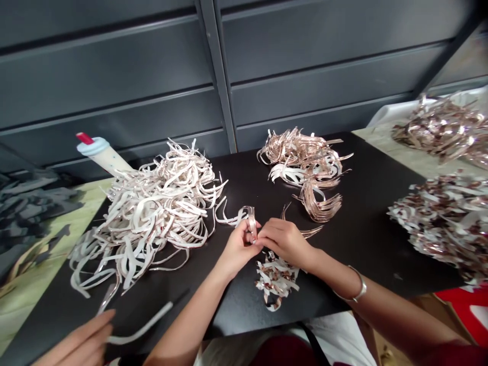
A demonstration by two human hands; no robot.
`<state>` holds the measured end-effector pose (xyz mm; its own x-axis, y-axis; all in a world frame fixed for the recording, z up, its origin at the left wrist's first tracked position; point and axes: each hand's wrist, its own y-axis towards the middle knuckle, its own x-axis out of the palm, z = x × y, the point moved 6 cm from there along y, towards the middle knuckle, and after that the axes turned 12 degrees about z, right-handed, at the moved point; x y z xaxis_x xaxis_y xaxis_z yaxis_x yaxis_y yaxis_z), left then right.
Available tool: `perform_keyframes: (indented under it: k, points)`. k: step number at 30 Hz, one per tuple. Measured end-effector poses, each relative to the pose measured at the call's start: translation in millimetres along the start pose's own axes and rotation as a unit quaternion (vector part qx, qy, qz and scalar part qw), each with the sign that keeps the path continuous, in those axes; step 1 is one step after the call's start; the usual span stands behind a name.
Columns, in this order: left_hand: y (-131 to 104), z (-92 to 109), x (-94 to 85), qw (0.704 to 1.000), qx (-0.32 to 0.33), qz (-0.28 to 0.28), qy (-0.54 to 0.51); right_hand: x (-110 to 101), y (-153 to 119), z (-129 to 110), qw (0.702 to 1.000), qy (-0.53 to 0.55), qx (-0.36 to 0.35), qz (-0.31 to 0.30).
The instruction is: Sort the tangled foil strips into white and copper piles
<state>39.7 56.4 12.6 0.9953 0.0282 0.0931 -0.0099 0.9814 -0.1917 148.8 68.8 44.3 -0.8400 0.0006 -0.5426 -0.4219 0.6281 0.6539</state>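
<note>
Between my two hands, at the middle of the black table, is a shiny rose-gold and white strip [252, 222]. My left hand [239, 249] pinches it from the left, and its upper end stands up above the fingers. From the right, my right hand [284, 240] meets it, thumb and fingers pressed together at the strip's lower part. Just below my hands lies a small heap of short white and rose-gold pieces [275, 279]. A loose white strip [229, 219] curls out to the left of my left hand.
A large pile of white strips [163, 203] covers the left side. Rose-gold strips [301, 152] lie at the back; cut pieces [446, 218] are heaped at right. A cup with a red top [101, 152] leans behind the pile. Another person's hand [82, 340] holds strips at lower left.
</note>
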Motion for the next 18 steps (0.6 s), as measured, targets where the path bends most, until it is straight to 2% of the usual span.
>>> perform_keyframes:
  k: [3, 7, 13, 18]
  points:
    - [-0.2, -9.8, -0.8, 0.999, -0.031, 0.002, -0.022, 6.1, -5.4, -2.8, 0.999, 0.010, -0.042, -0.002]
    - [0.6, -18.3, -2.3, 0.998, -0.051, 0.007, -0.044, 10.9, -13.9, 1.2, 0.999, 0.025, -0.030, 0.001]
    - [-0.2, -24.1, -3.8, 0.993, -0.097, -0.025, -0.058, 6.8, -15.5, 1.0, 0.998, 0.053, -0.033, -0.008]
    - [-2.6, -21.8, -0.6, 0.986, -0.122, -0.074, -0.083, -1.5, -9.8, 7.7, 0.995, 0.103, 0.001, -0.014]
